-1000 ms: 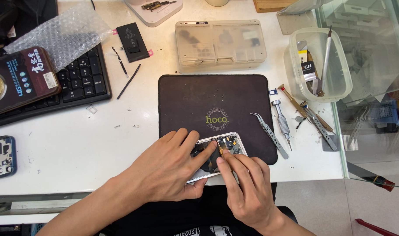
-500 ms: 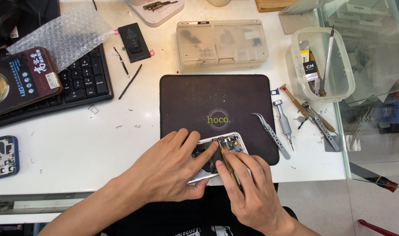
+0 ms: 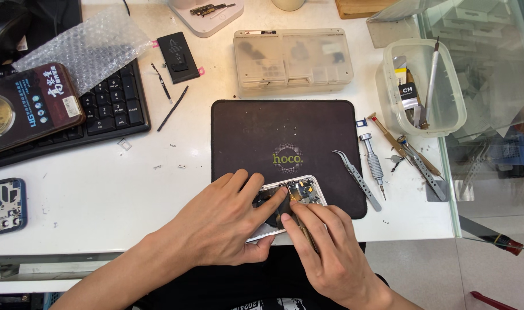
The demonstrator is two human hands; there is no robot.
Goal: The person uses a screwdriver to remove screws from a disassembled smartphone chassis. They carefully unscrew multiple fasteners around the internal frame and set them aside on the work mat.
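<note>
Hands barely shifted; left hand (image 3: 224, 221) pins opened phone (image 3: 296, 195), right hand (image 3: 325, 247) fingertips pressing inside.

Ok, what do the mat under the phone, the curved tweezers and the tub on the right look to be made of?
Mat: dark brown, matte, rounded corners; looks like soft rubber or leatherette, hard to tell which. Curved tweezers: bare metal, by their silver-grey sheen. Tub: translucent plastic, since the tools inside show through its cloudy wall. Both hands, left and right, rest on the opened phone.
</note>
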